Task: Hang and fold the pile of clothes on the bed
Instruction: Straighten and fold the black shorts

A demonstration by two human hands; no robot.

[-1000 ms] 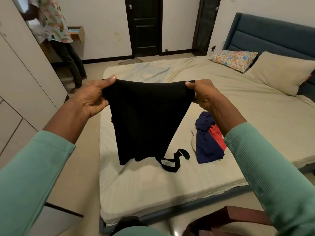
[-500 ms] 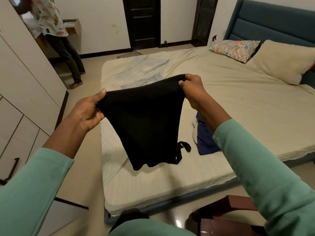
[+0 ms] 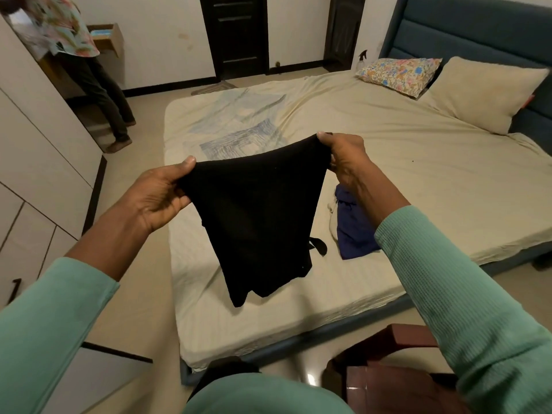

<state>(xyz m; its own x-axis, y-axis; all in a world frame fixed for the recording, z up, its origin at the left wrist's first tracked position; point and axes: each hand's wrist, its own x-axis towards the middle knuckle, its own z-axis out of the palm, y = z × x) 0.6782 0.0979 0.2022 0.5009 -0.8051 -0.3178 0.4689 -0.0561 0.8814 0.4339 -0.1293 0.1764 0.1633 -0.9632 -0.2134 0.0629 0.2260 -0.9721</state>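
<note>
Pinching the top edge of the black garment (image 3: 257, 222), our left hand (image 3: 155, 198) sets its thumb over curled fingers at the left corner, while our right hand (image 3: 343, 158) grips the right corner, higher and farther away. The cloth is stretched taut between them and hangs in the air over the near left part of the bed (image 3: 418, 174), plain and opaque, narrowing to an uneven lower hem. A black strap (image 3: 318, 245) shows just past its right edge; we cannot tell whether it dangles or lies on the sheet. To the right a blue garment (image 3: 354, 231) lies on the bed, partly hidden by our right forearm. The sheet is cream, with a faded blue print at its far left. A floral pillow (image 3: 398, 71) and a cream pillow (image 3: 487, 94) rest by the blue headboard (image 3: 466, 34) at the far right. Pale wardrobe doors (image 3: 38, 138) line the left wall, another person (image 3: 89, 85) stands at the far left, and a dark door (image 3: 234, 34) is in the far wall. A wooden chair (image 3: 388, 369) sits near right.
</note>
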